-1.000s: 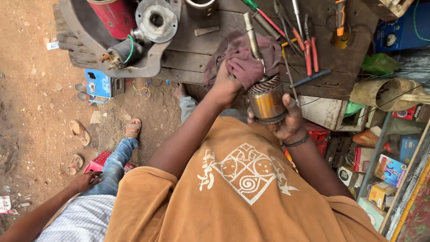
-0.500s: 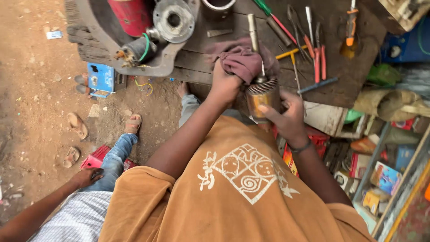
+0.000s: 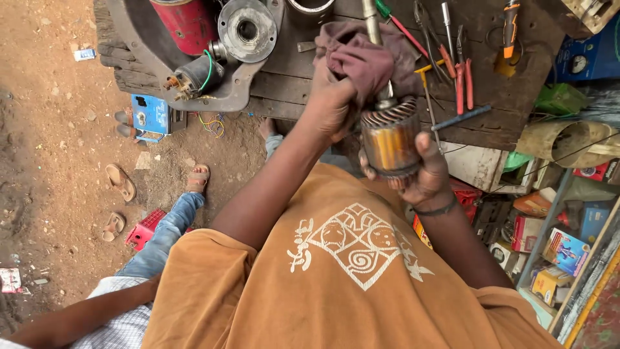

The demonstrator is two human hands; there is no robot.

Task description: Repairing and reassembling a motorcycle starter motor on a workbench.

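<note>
A: What's the biggest thing past the fingers?

B: The wooden workbench (image 3: 504, 103), just beyond both sets of fingers. On it, up and to the left of the left fingers, a grey metal housing (image 3: 248, 29) sits beside a red cylinder (image 3: 187, 22). Screwdrivers and red-handled pliers (image 3: 460, 81) lie just beyond the right fingers.

A: And what are the hands on?

B: A motor armature (image 3: 391, 139), held up over the bench edge. The right hand (image 3: 426, 174) cups it from below and from the right; its fingers curl round the yellowish core and press against it. The armature's steel shaft (image 3: 371, 19) sticks out past the fingertips, over the bench.

A: The left hand?

B: The left hand (image 3: 332, 103) grips a maroon rag (image 3: 365, 58), its fingers closed tight on the cloth and pressing it against the copper windings at the armature's upper end. The rag bunches above the knuckles, draped round the shaft.

A: Anyone else there?

B: Yes, well below and left of the fingers: another person's jeans-clad leg (image 3: 161, 239) on the dirt, a sandalled foot (image 3: 197, 178) and loose sandals (image 3: 119, 181) nearby.
</note>
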